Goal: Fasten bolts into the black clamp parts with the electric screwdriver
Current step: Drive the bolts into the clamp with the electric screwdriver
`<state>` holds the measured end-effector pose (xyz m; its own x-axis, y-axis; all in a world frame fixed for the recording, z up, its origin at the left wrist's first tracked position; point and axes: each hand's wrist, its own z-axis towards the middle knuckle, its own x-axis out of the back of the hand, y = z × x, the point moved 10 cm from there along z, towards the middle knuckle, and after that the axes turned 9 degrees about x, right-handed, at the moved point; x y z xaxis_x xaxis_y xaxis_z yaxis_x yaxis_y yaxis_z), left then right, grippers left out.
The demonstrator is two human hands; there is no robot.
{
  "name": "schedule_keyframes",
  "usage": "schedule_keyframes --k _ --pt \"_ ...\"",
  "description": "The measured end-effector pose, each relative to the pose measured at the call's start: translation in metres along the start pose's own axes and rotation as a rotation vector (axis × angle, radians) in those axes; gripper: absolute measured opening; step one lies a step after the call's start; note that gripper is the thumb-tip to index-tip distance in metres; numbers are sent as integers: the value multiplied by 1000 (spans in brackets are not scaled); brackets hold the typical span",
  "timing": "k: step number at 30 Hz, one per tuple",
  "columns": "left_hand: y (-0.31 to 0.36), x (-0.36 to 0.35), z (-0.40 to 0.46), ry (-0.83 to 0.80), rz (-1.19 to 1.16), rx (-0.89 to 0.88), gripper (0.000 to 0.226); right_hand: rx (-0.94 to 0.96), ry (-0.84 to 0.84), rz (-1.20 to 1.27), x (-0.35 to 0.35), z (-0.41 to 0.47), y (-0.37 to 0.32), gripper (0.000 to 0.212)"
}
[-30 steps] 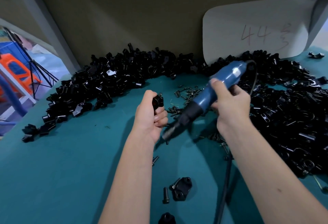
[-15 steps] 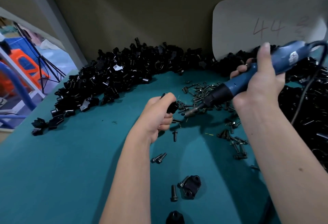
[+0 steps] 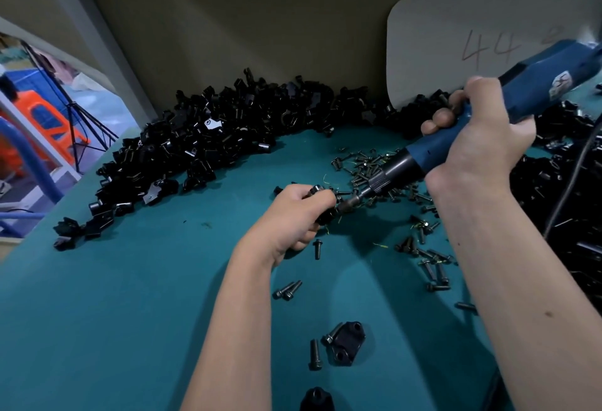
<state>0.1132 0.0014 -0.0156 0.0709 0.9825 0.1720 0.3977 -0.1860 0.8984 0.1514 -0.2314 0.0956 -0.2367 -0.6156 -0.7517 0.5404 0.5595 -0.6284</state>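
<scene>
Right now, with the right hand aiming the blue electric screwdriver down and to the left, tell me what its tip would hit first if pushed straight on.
The black clamp part pinched in the left hand. The screwdriver tip seems already at it, though depth is unclear.

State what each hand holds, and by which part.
The left hand grips a black clamp part round its body. The right hand grips the electric screwdriver round the middle of its blue barrel, behind the black collar.

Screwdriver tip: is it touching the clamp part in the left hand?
Touching. The head view shows the screwdriver tip meeting the clamp part gripped by the left hand, no gap visible.
</scene>
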Motion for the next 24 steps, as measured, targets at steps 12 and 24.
schedule_keyframes --k 12,24 --pt "1 -8 0 -11 -36 15 29 21 30 0 1 0 -4 30" --pt "-1 -9 1 -27 -98 43 32 37 33 17 1 -3 -4 31"
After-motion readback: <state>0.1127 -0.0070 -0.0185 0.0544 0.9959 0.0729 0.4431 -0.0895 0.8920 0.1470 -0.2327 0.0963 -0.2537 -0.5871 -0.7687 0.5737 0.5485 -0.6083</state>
